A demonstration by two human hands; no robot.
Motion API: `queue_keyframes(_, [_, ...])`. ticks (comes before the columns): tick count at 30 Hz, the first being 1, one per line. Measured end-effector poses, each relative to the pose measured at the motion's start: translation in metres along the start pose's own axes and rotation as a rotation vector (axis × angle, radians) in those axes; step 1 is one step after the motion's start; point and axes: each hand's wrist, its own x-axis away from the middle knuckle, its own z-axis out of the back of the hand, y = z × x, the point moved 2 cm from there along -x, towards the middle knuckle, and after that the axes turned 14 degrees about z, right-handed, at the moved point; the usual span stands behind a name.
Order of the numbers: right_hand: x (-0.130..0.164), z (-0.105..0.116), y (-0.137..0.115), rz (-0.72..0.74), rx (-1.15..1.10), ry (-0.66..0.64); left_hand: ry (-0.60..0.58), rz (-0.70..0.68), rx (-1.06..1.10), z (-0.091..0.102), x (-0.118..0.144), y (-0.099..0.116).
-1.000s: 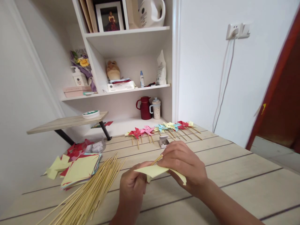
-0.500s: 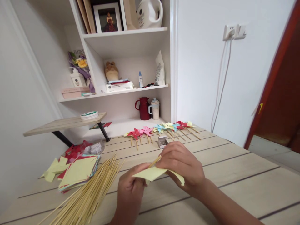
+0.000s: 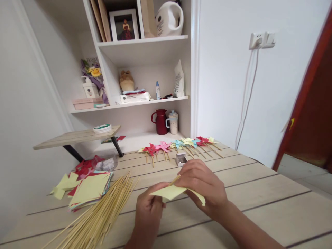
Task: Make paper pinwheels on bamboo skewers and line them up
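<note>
A pale yellow paper pinwheel (image 3: 172, 193) is held between my two hands above the table. My left hand (image 3: 150, 204) is closed, pinching its left side between thumb and fingers. My right hand (image 3: 202, 181) curls over the other side, with the fingers wrapped round its middle. The tip of a thin wooden stick (image 3: 175, 180) shows between the hands, just behind the paper; the rest of it is hidden. Beyond my right hand stands a small open box (image 3: 181, 159) with small metallic pieces inside.
Bamboo sticks (image 3: 103, 211) lie in a pile at left, beside stacked coloured paper squares (image 3: 89, 188). Several finished pinwheels (image 3: 163, 146) line the table's back. A small raised wooden shelf (image 3: 77, 136) stands at back left, near a clear tub (image 3: 106, 163).
The view has shifted slightly, so the whole scene sits a little lower and further right. Both hands keep their hold on the yellow pinwheel, with barely any movement between them.
</note>
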Motion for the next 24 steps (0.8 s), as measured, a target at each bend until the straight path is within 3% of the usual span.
queue_keyframes(5, [0.0002, 0.0011, -0.0011, 0.002, 0.014, -0.010, -0.001, 0.036, 0.003, 0.0009, -0.0002, -0.0010])
queue_keyframes(14, [0.0014, 0.0020, -0.0011, -0.003, 0.010, -0.018, 0.033, -0.018, 0.009, 0.0014, 0.0031, -0.0002])
queue_keyframes(24, [0.0011, 0.0033, -0.0011, 0.016, -0.003, -0.033, -0.006, -0.018, -0.007, 0.0018, 0.0035, -0.0045])
